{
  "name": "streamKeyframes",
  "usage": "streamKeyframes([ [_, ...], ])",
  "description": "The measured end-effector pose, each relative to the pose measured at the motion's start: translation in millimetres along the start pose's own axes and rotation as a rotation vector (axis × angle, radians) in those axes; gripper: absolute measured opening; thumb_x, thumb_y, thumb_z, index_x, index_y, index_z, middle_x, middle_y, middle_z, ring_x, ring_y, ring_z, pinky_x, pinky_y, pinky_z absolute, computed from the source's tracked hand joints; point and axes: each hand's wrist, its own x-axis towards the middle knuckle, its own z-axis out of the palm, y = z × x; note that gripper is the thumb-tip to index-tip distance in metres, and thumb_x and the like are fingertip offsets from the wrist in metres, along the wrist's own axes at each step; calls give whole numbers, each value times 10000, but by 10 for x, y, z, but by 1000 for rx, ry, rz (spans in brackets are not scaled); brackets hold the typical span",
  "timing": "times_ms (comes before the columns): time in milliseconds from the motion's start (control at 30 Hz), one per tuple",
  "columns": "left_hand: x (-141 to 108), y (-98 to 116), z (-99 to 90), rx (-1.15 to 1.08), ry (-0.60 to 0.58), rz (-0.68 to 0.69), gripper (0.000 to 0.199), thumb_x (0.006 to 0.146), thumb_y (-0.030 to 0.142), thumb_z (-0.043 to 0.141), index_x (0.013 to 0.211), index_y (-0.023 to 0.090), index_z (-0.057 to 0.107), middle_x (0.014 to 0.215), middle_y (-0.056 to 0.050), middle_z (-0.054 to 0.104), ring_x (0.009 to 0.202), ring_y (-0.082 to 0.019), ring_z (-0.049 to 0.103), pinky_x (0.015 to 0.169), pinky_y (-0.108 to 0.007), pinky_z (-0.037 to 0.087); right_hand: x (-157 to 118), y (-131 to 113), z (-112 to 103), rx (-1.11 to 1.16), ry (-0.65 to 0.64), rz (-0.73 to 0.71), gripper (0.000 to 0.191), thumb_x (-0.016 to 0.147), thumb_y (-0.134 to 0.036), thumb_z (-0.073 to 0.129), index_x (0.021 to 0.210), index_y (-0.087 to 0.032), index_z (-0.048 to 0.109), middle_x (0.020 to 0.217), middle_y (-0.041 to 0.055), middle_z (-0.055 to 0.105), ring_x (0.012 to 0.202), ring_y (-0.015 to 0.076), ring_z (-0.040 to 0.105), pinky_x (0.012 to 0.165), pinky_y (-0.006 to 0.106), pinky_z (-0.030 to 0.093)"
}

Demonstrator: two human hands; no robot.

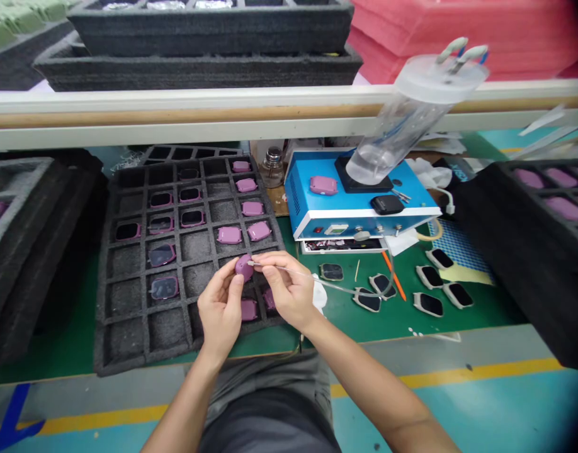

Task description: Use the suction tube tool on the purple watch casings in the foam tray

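My left hand (220,311) is closed on a purple watch case (244,269), pinched between thumb and fingers above a black foam tray (169,328). Between the thumb and fingers of my right hand (293,292) is a thin suction tube (334,288), clear and flexible, with its tip at the watch case. Whether the tip touches the case I cannot tell. Several dark-screened purple watches (162,288) lie in the tray's left compartments. Purple cases (229,235) fill several on the right, and my hands partly cover those nearest me.
A blue control box (298,182) stands behind my right hand, bearing a clear cylinder (388,138) and another purple case (323,185). Several beige watches (428,304) and an orange pen (393,277) lie on the green mat. Stacked foam trays (510,251) flank both sides; a shelf (175,135) crosses behind.
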Motion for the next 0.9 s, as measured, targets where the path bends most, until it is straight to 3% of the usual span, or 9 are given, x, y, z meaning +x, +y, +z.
streamKeyframes([
  [433, 6, -10, 0, 35, 6, -32, 399, 937, 466, 750, 1191, 160, 776, 1169, -122, 819, 1055, -256, 806, 968, -355, 658, 36, -42, 7, -24, 7, -16, 127, 1041, -286, 618, 1043, -257, 742, 1055, 67, 788, 1019, 201, 773, 888, 379, 678],
  [900, 9, -9, 0, 23, 0, -29, 362, 949, 432, 747, 1195, 169, 779, 1176, -114, 818, 1067, -240, 801, 981, -337, 647, 40, -43, 12, -17, 9, -9, 127, 1038, -300, 621, 1039, -262, 743, 1057, 66, 793, 1004, 202, 776, 887, 386, 677],
])
